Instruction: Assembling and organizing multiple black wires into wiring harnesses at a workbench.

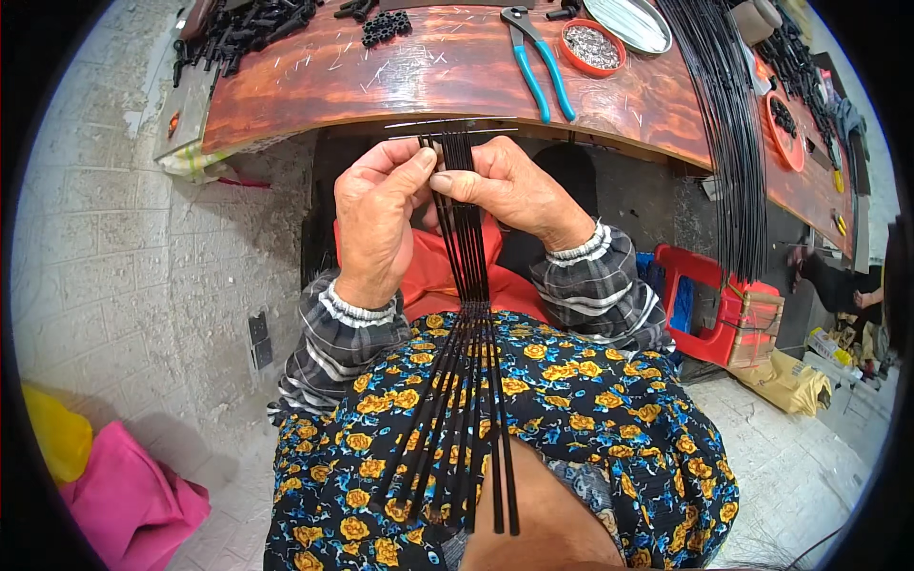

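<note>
**Rods gathered, sorting at the top end under way**

Across the upper part of the view I see the table, a worn reddish top, and everything else sits on it or below it. Off its right side hangs a long sheaf of loose black rods, which I judge to be stock not yet worked. Below the table edge, over the lap in a flowered cloth, lies the bundle in hand: thin black rods fanned out toward the knees and drawn tight together where the hands meet, with a short cross rod at the top just under the table edge.

My left hand is closed around the bundle near its upper end, thumb and forefinger pinching. My right hand is closed too, its fingertips pinching the same rods from the other side; the two hands touch.

As I judge it, the rods are collected and lined up, while the top end seems only partly joined; I cannot tell how many rods are fixed.

On the table, smaller items: a heap of black parts at the far left, blue-handled pliers, a red dish of small metal bits, and a little cluster of black rings.
</note>
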### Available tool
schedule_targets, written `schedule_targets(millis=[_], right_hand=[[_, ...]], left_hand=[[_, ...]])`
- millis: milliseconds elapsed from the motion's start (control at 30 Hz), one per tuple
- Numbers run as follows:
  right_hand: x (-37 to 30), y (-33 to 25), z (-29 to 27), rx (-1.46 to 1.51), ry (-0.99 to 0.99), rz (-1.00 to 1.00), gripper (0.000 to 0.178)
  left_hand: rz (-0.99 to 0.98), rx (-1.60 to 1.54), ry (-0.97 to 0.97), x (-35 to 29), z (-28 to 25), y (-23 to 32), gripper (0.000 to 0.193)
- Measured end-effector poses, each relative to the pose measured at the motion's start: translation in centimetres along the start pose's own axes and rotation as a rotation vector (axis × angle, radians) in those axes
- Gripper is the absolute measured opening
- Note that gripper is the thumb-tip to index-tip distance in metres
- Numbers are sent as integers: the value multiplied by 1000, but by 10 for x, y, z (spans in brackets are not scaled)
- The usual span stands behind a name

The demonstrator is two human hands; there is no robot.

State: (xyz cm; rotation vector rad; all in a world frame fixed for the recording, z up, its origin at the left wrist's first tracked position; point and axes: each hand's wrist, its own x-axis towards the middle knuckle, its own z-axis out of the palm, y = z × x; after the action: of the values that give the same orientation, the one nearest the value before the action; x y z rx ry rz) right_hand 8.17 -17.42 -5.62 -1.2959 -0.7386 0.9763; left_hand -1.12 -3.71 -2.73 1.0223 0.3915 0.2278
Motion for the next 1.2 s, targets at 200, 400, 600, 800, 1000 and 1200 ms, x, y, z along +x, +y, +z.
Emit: schedule_targets(millis=[200,400,600,800,1000,1200], right_hand=[[4,-11,4,117,-1,-55,25],[-4,-23,8,8,83,-25,19],[-8,-21,8,14,113,55,26],[-8,-22,4,62,140,60,28],[2,-22,5,29,133,104,30],[2,-17,0,48,187,60,31]], left_hand=[[50,-47,29,2,-2,2,10],[-15,142,1,2,-8,-6,12],[89,174,87,19,-41,24,22],[359,499,283,128,-92,89,27],[370,1430,455,230,-109,112,35],[370,1638,486,226,-101,102,40]])
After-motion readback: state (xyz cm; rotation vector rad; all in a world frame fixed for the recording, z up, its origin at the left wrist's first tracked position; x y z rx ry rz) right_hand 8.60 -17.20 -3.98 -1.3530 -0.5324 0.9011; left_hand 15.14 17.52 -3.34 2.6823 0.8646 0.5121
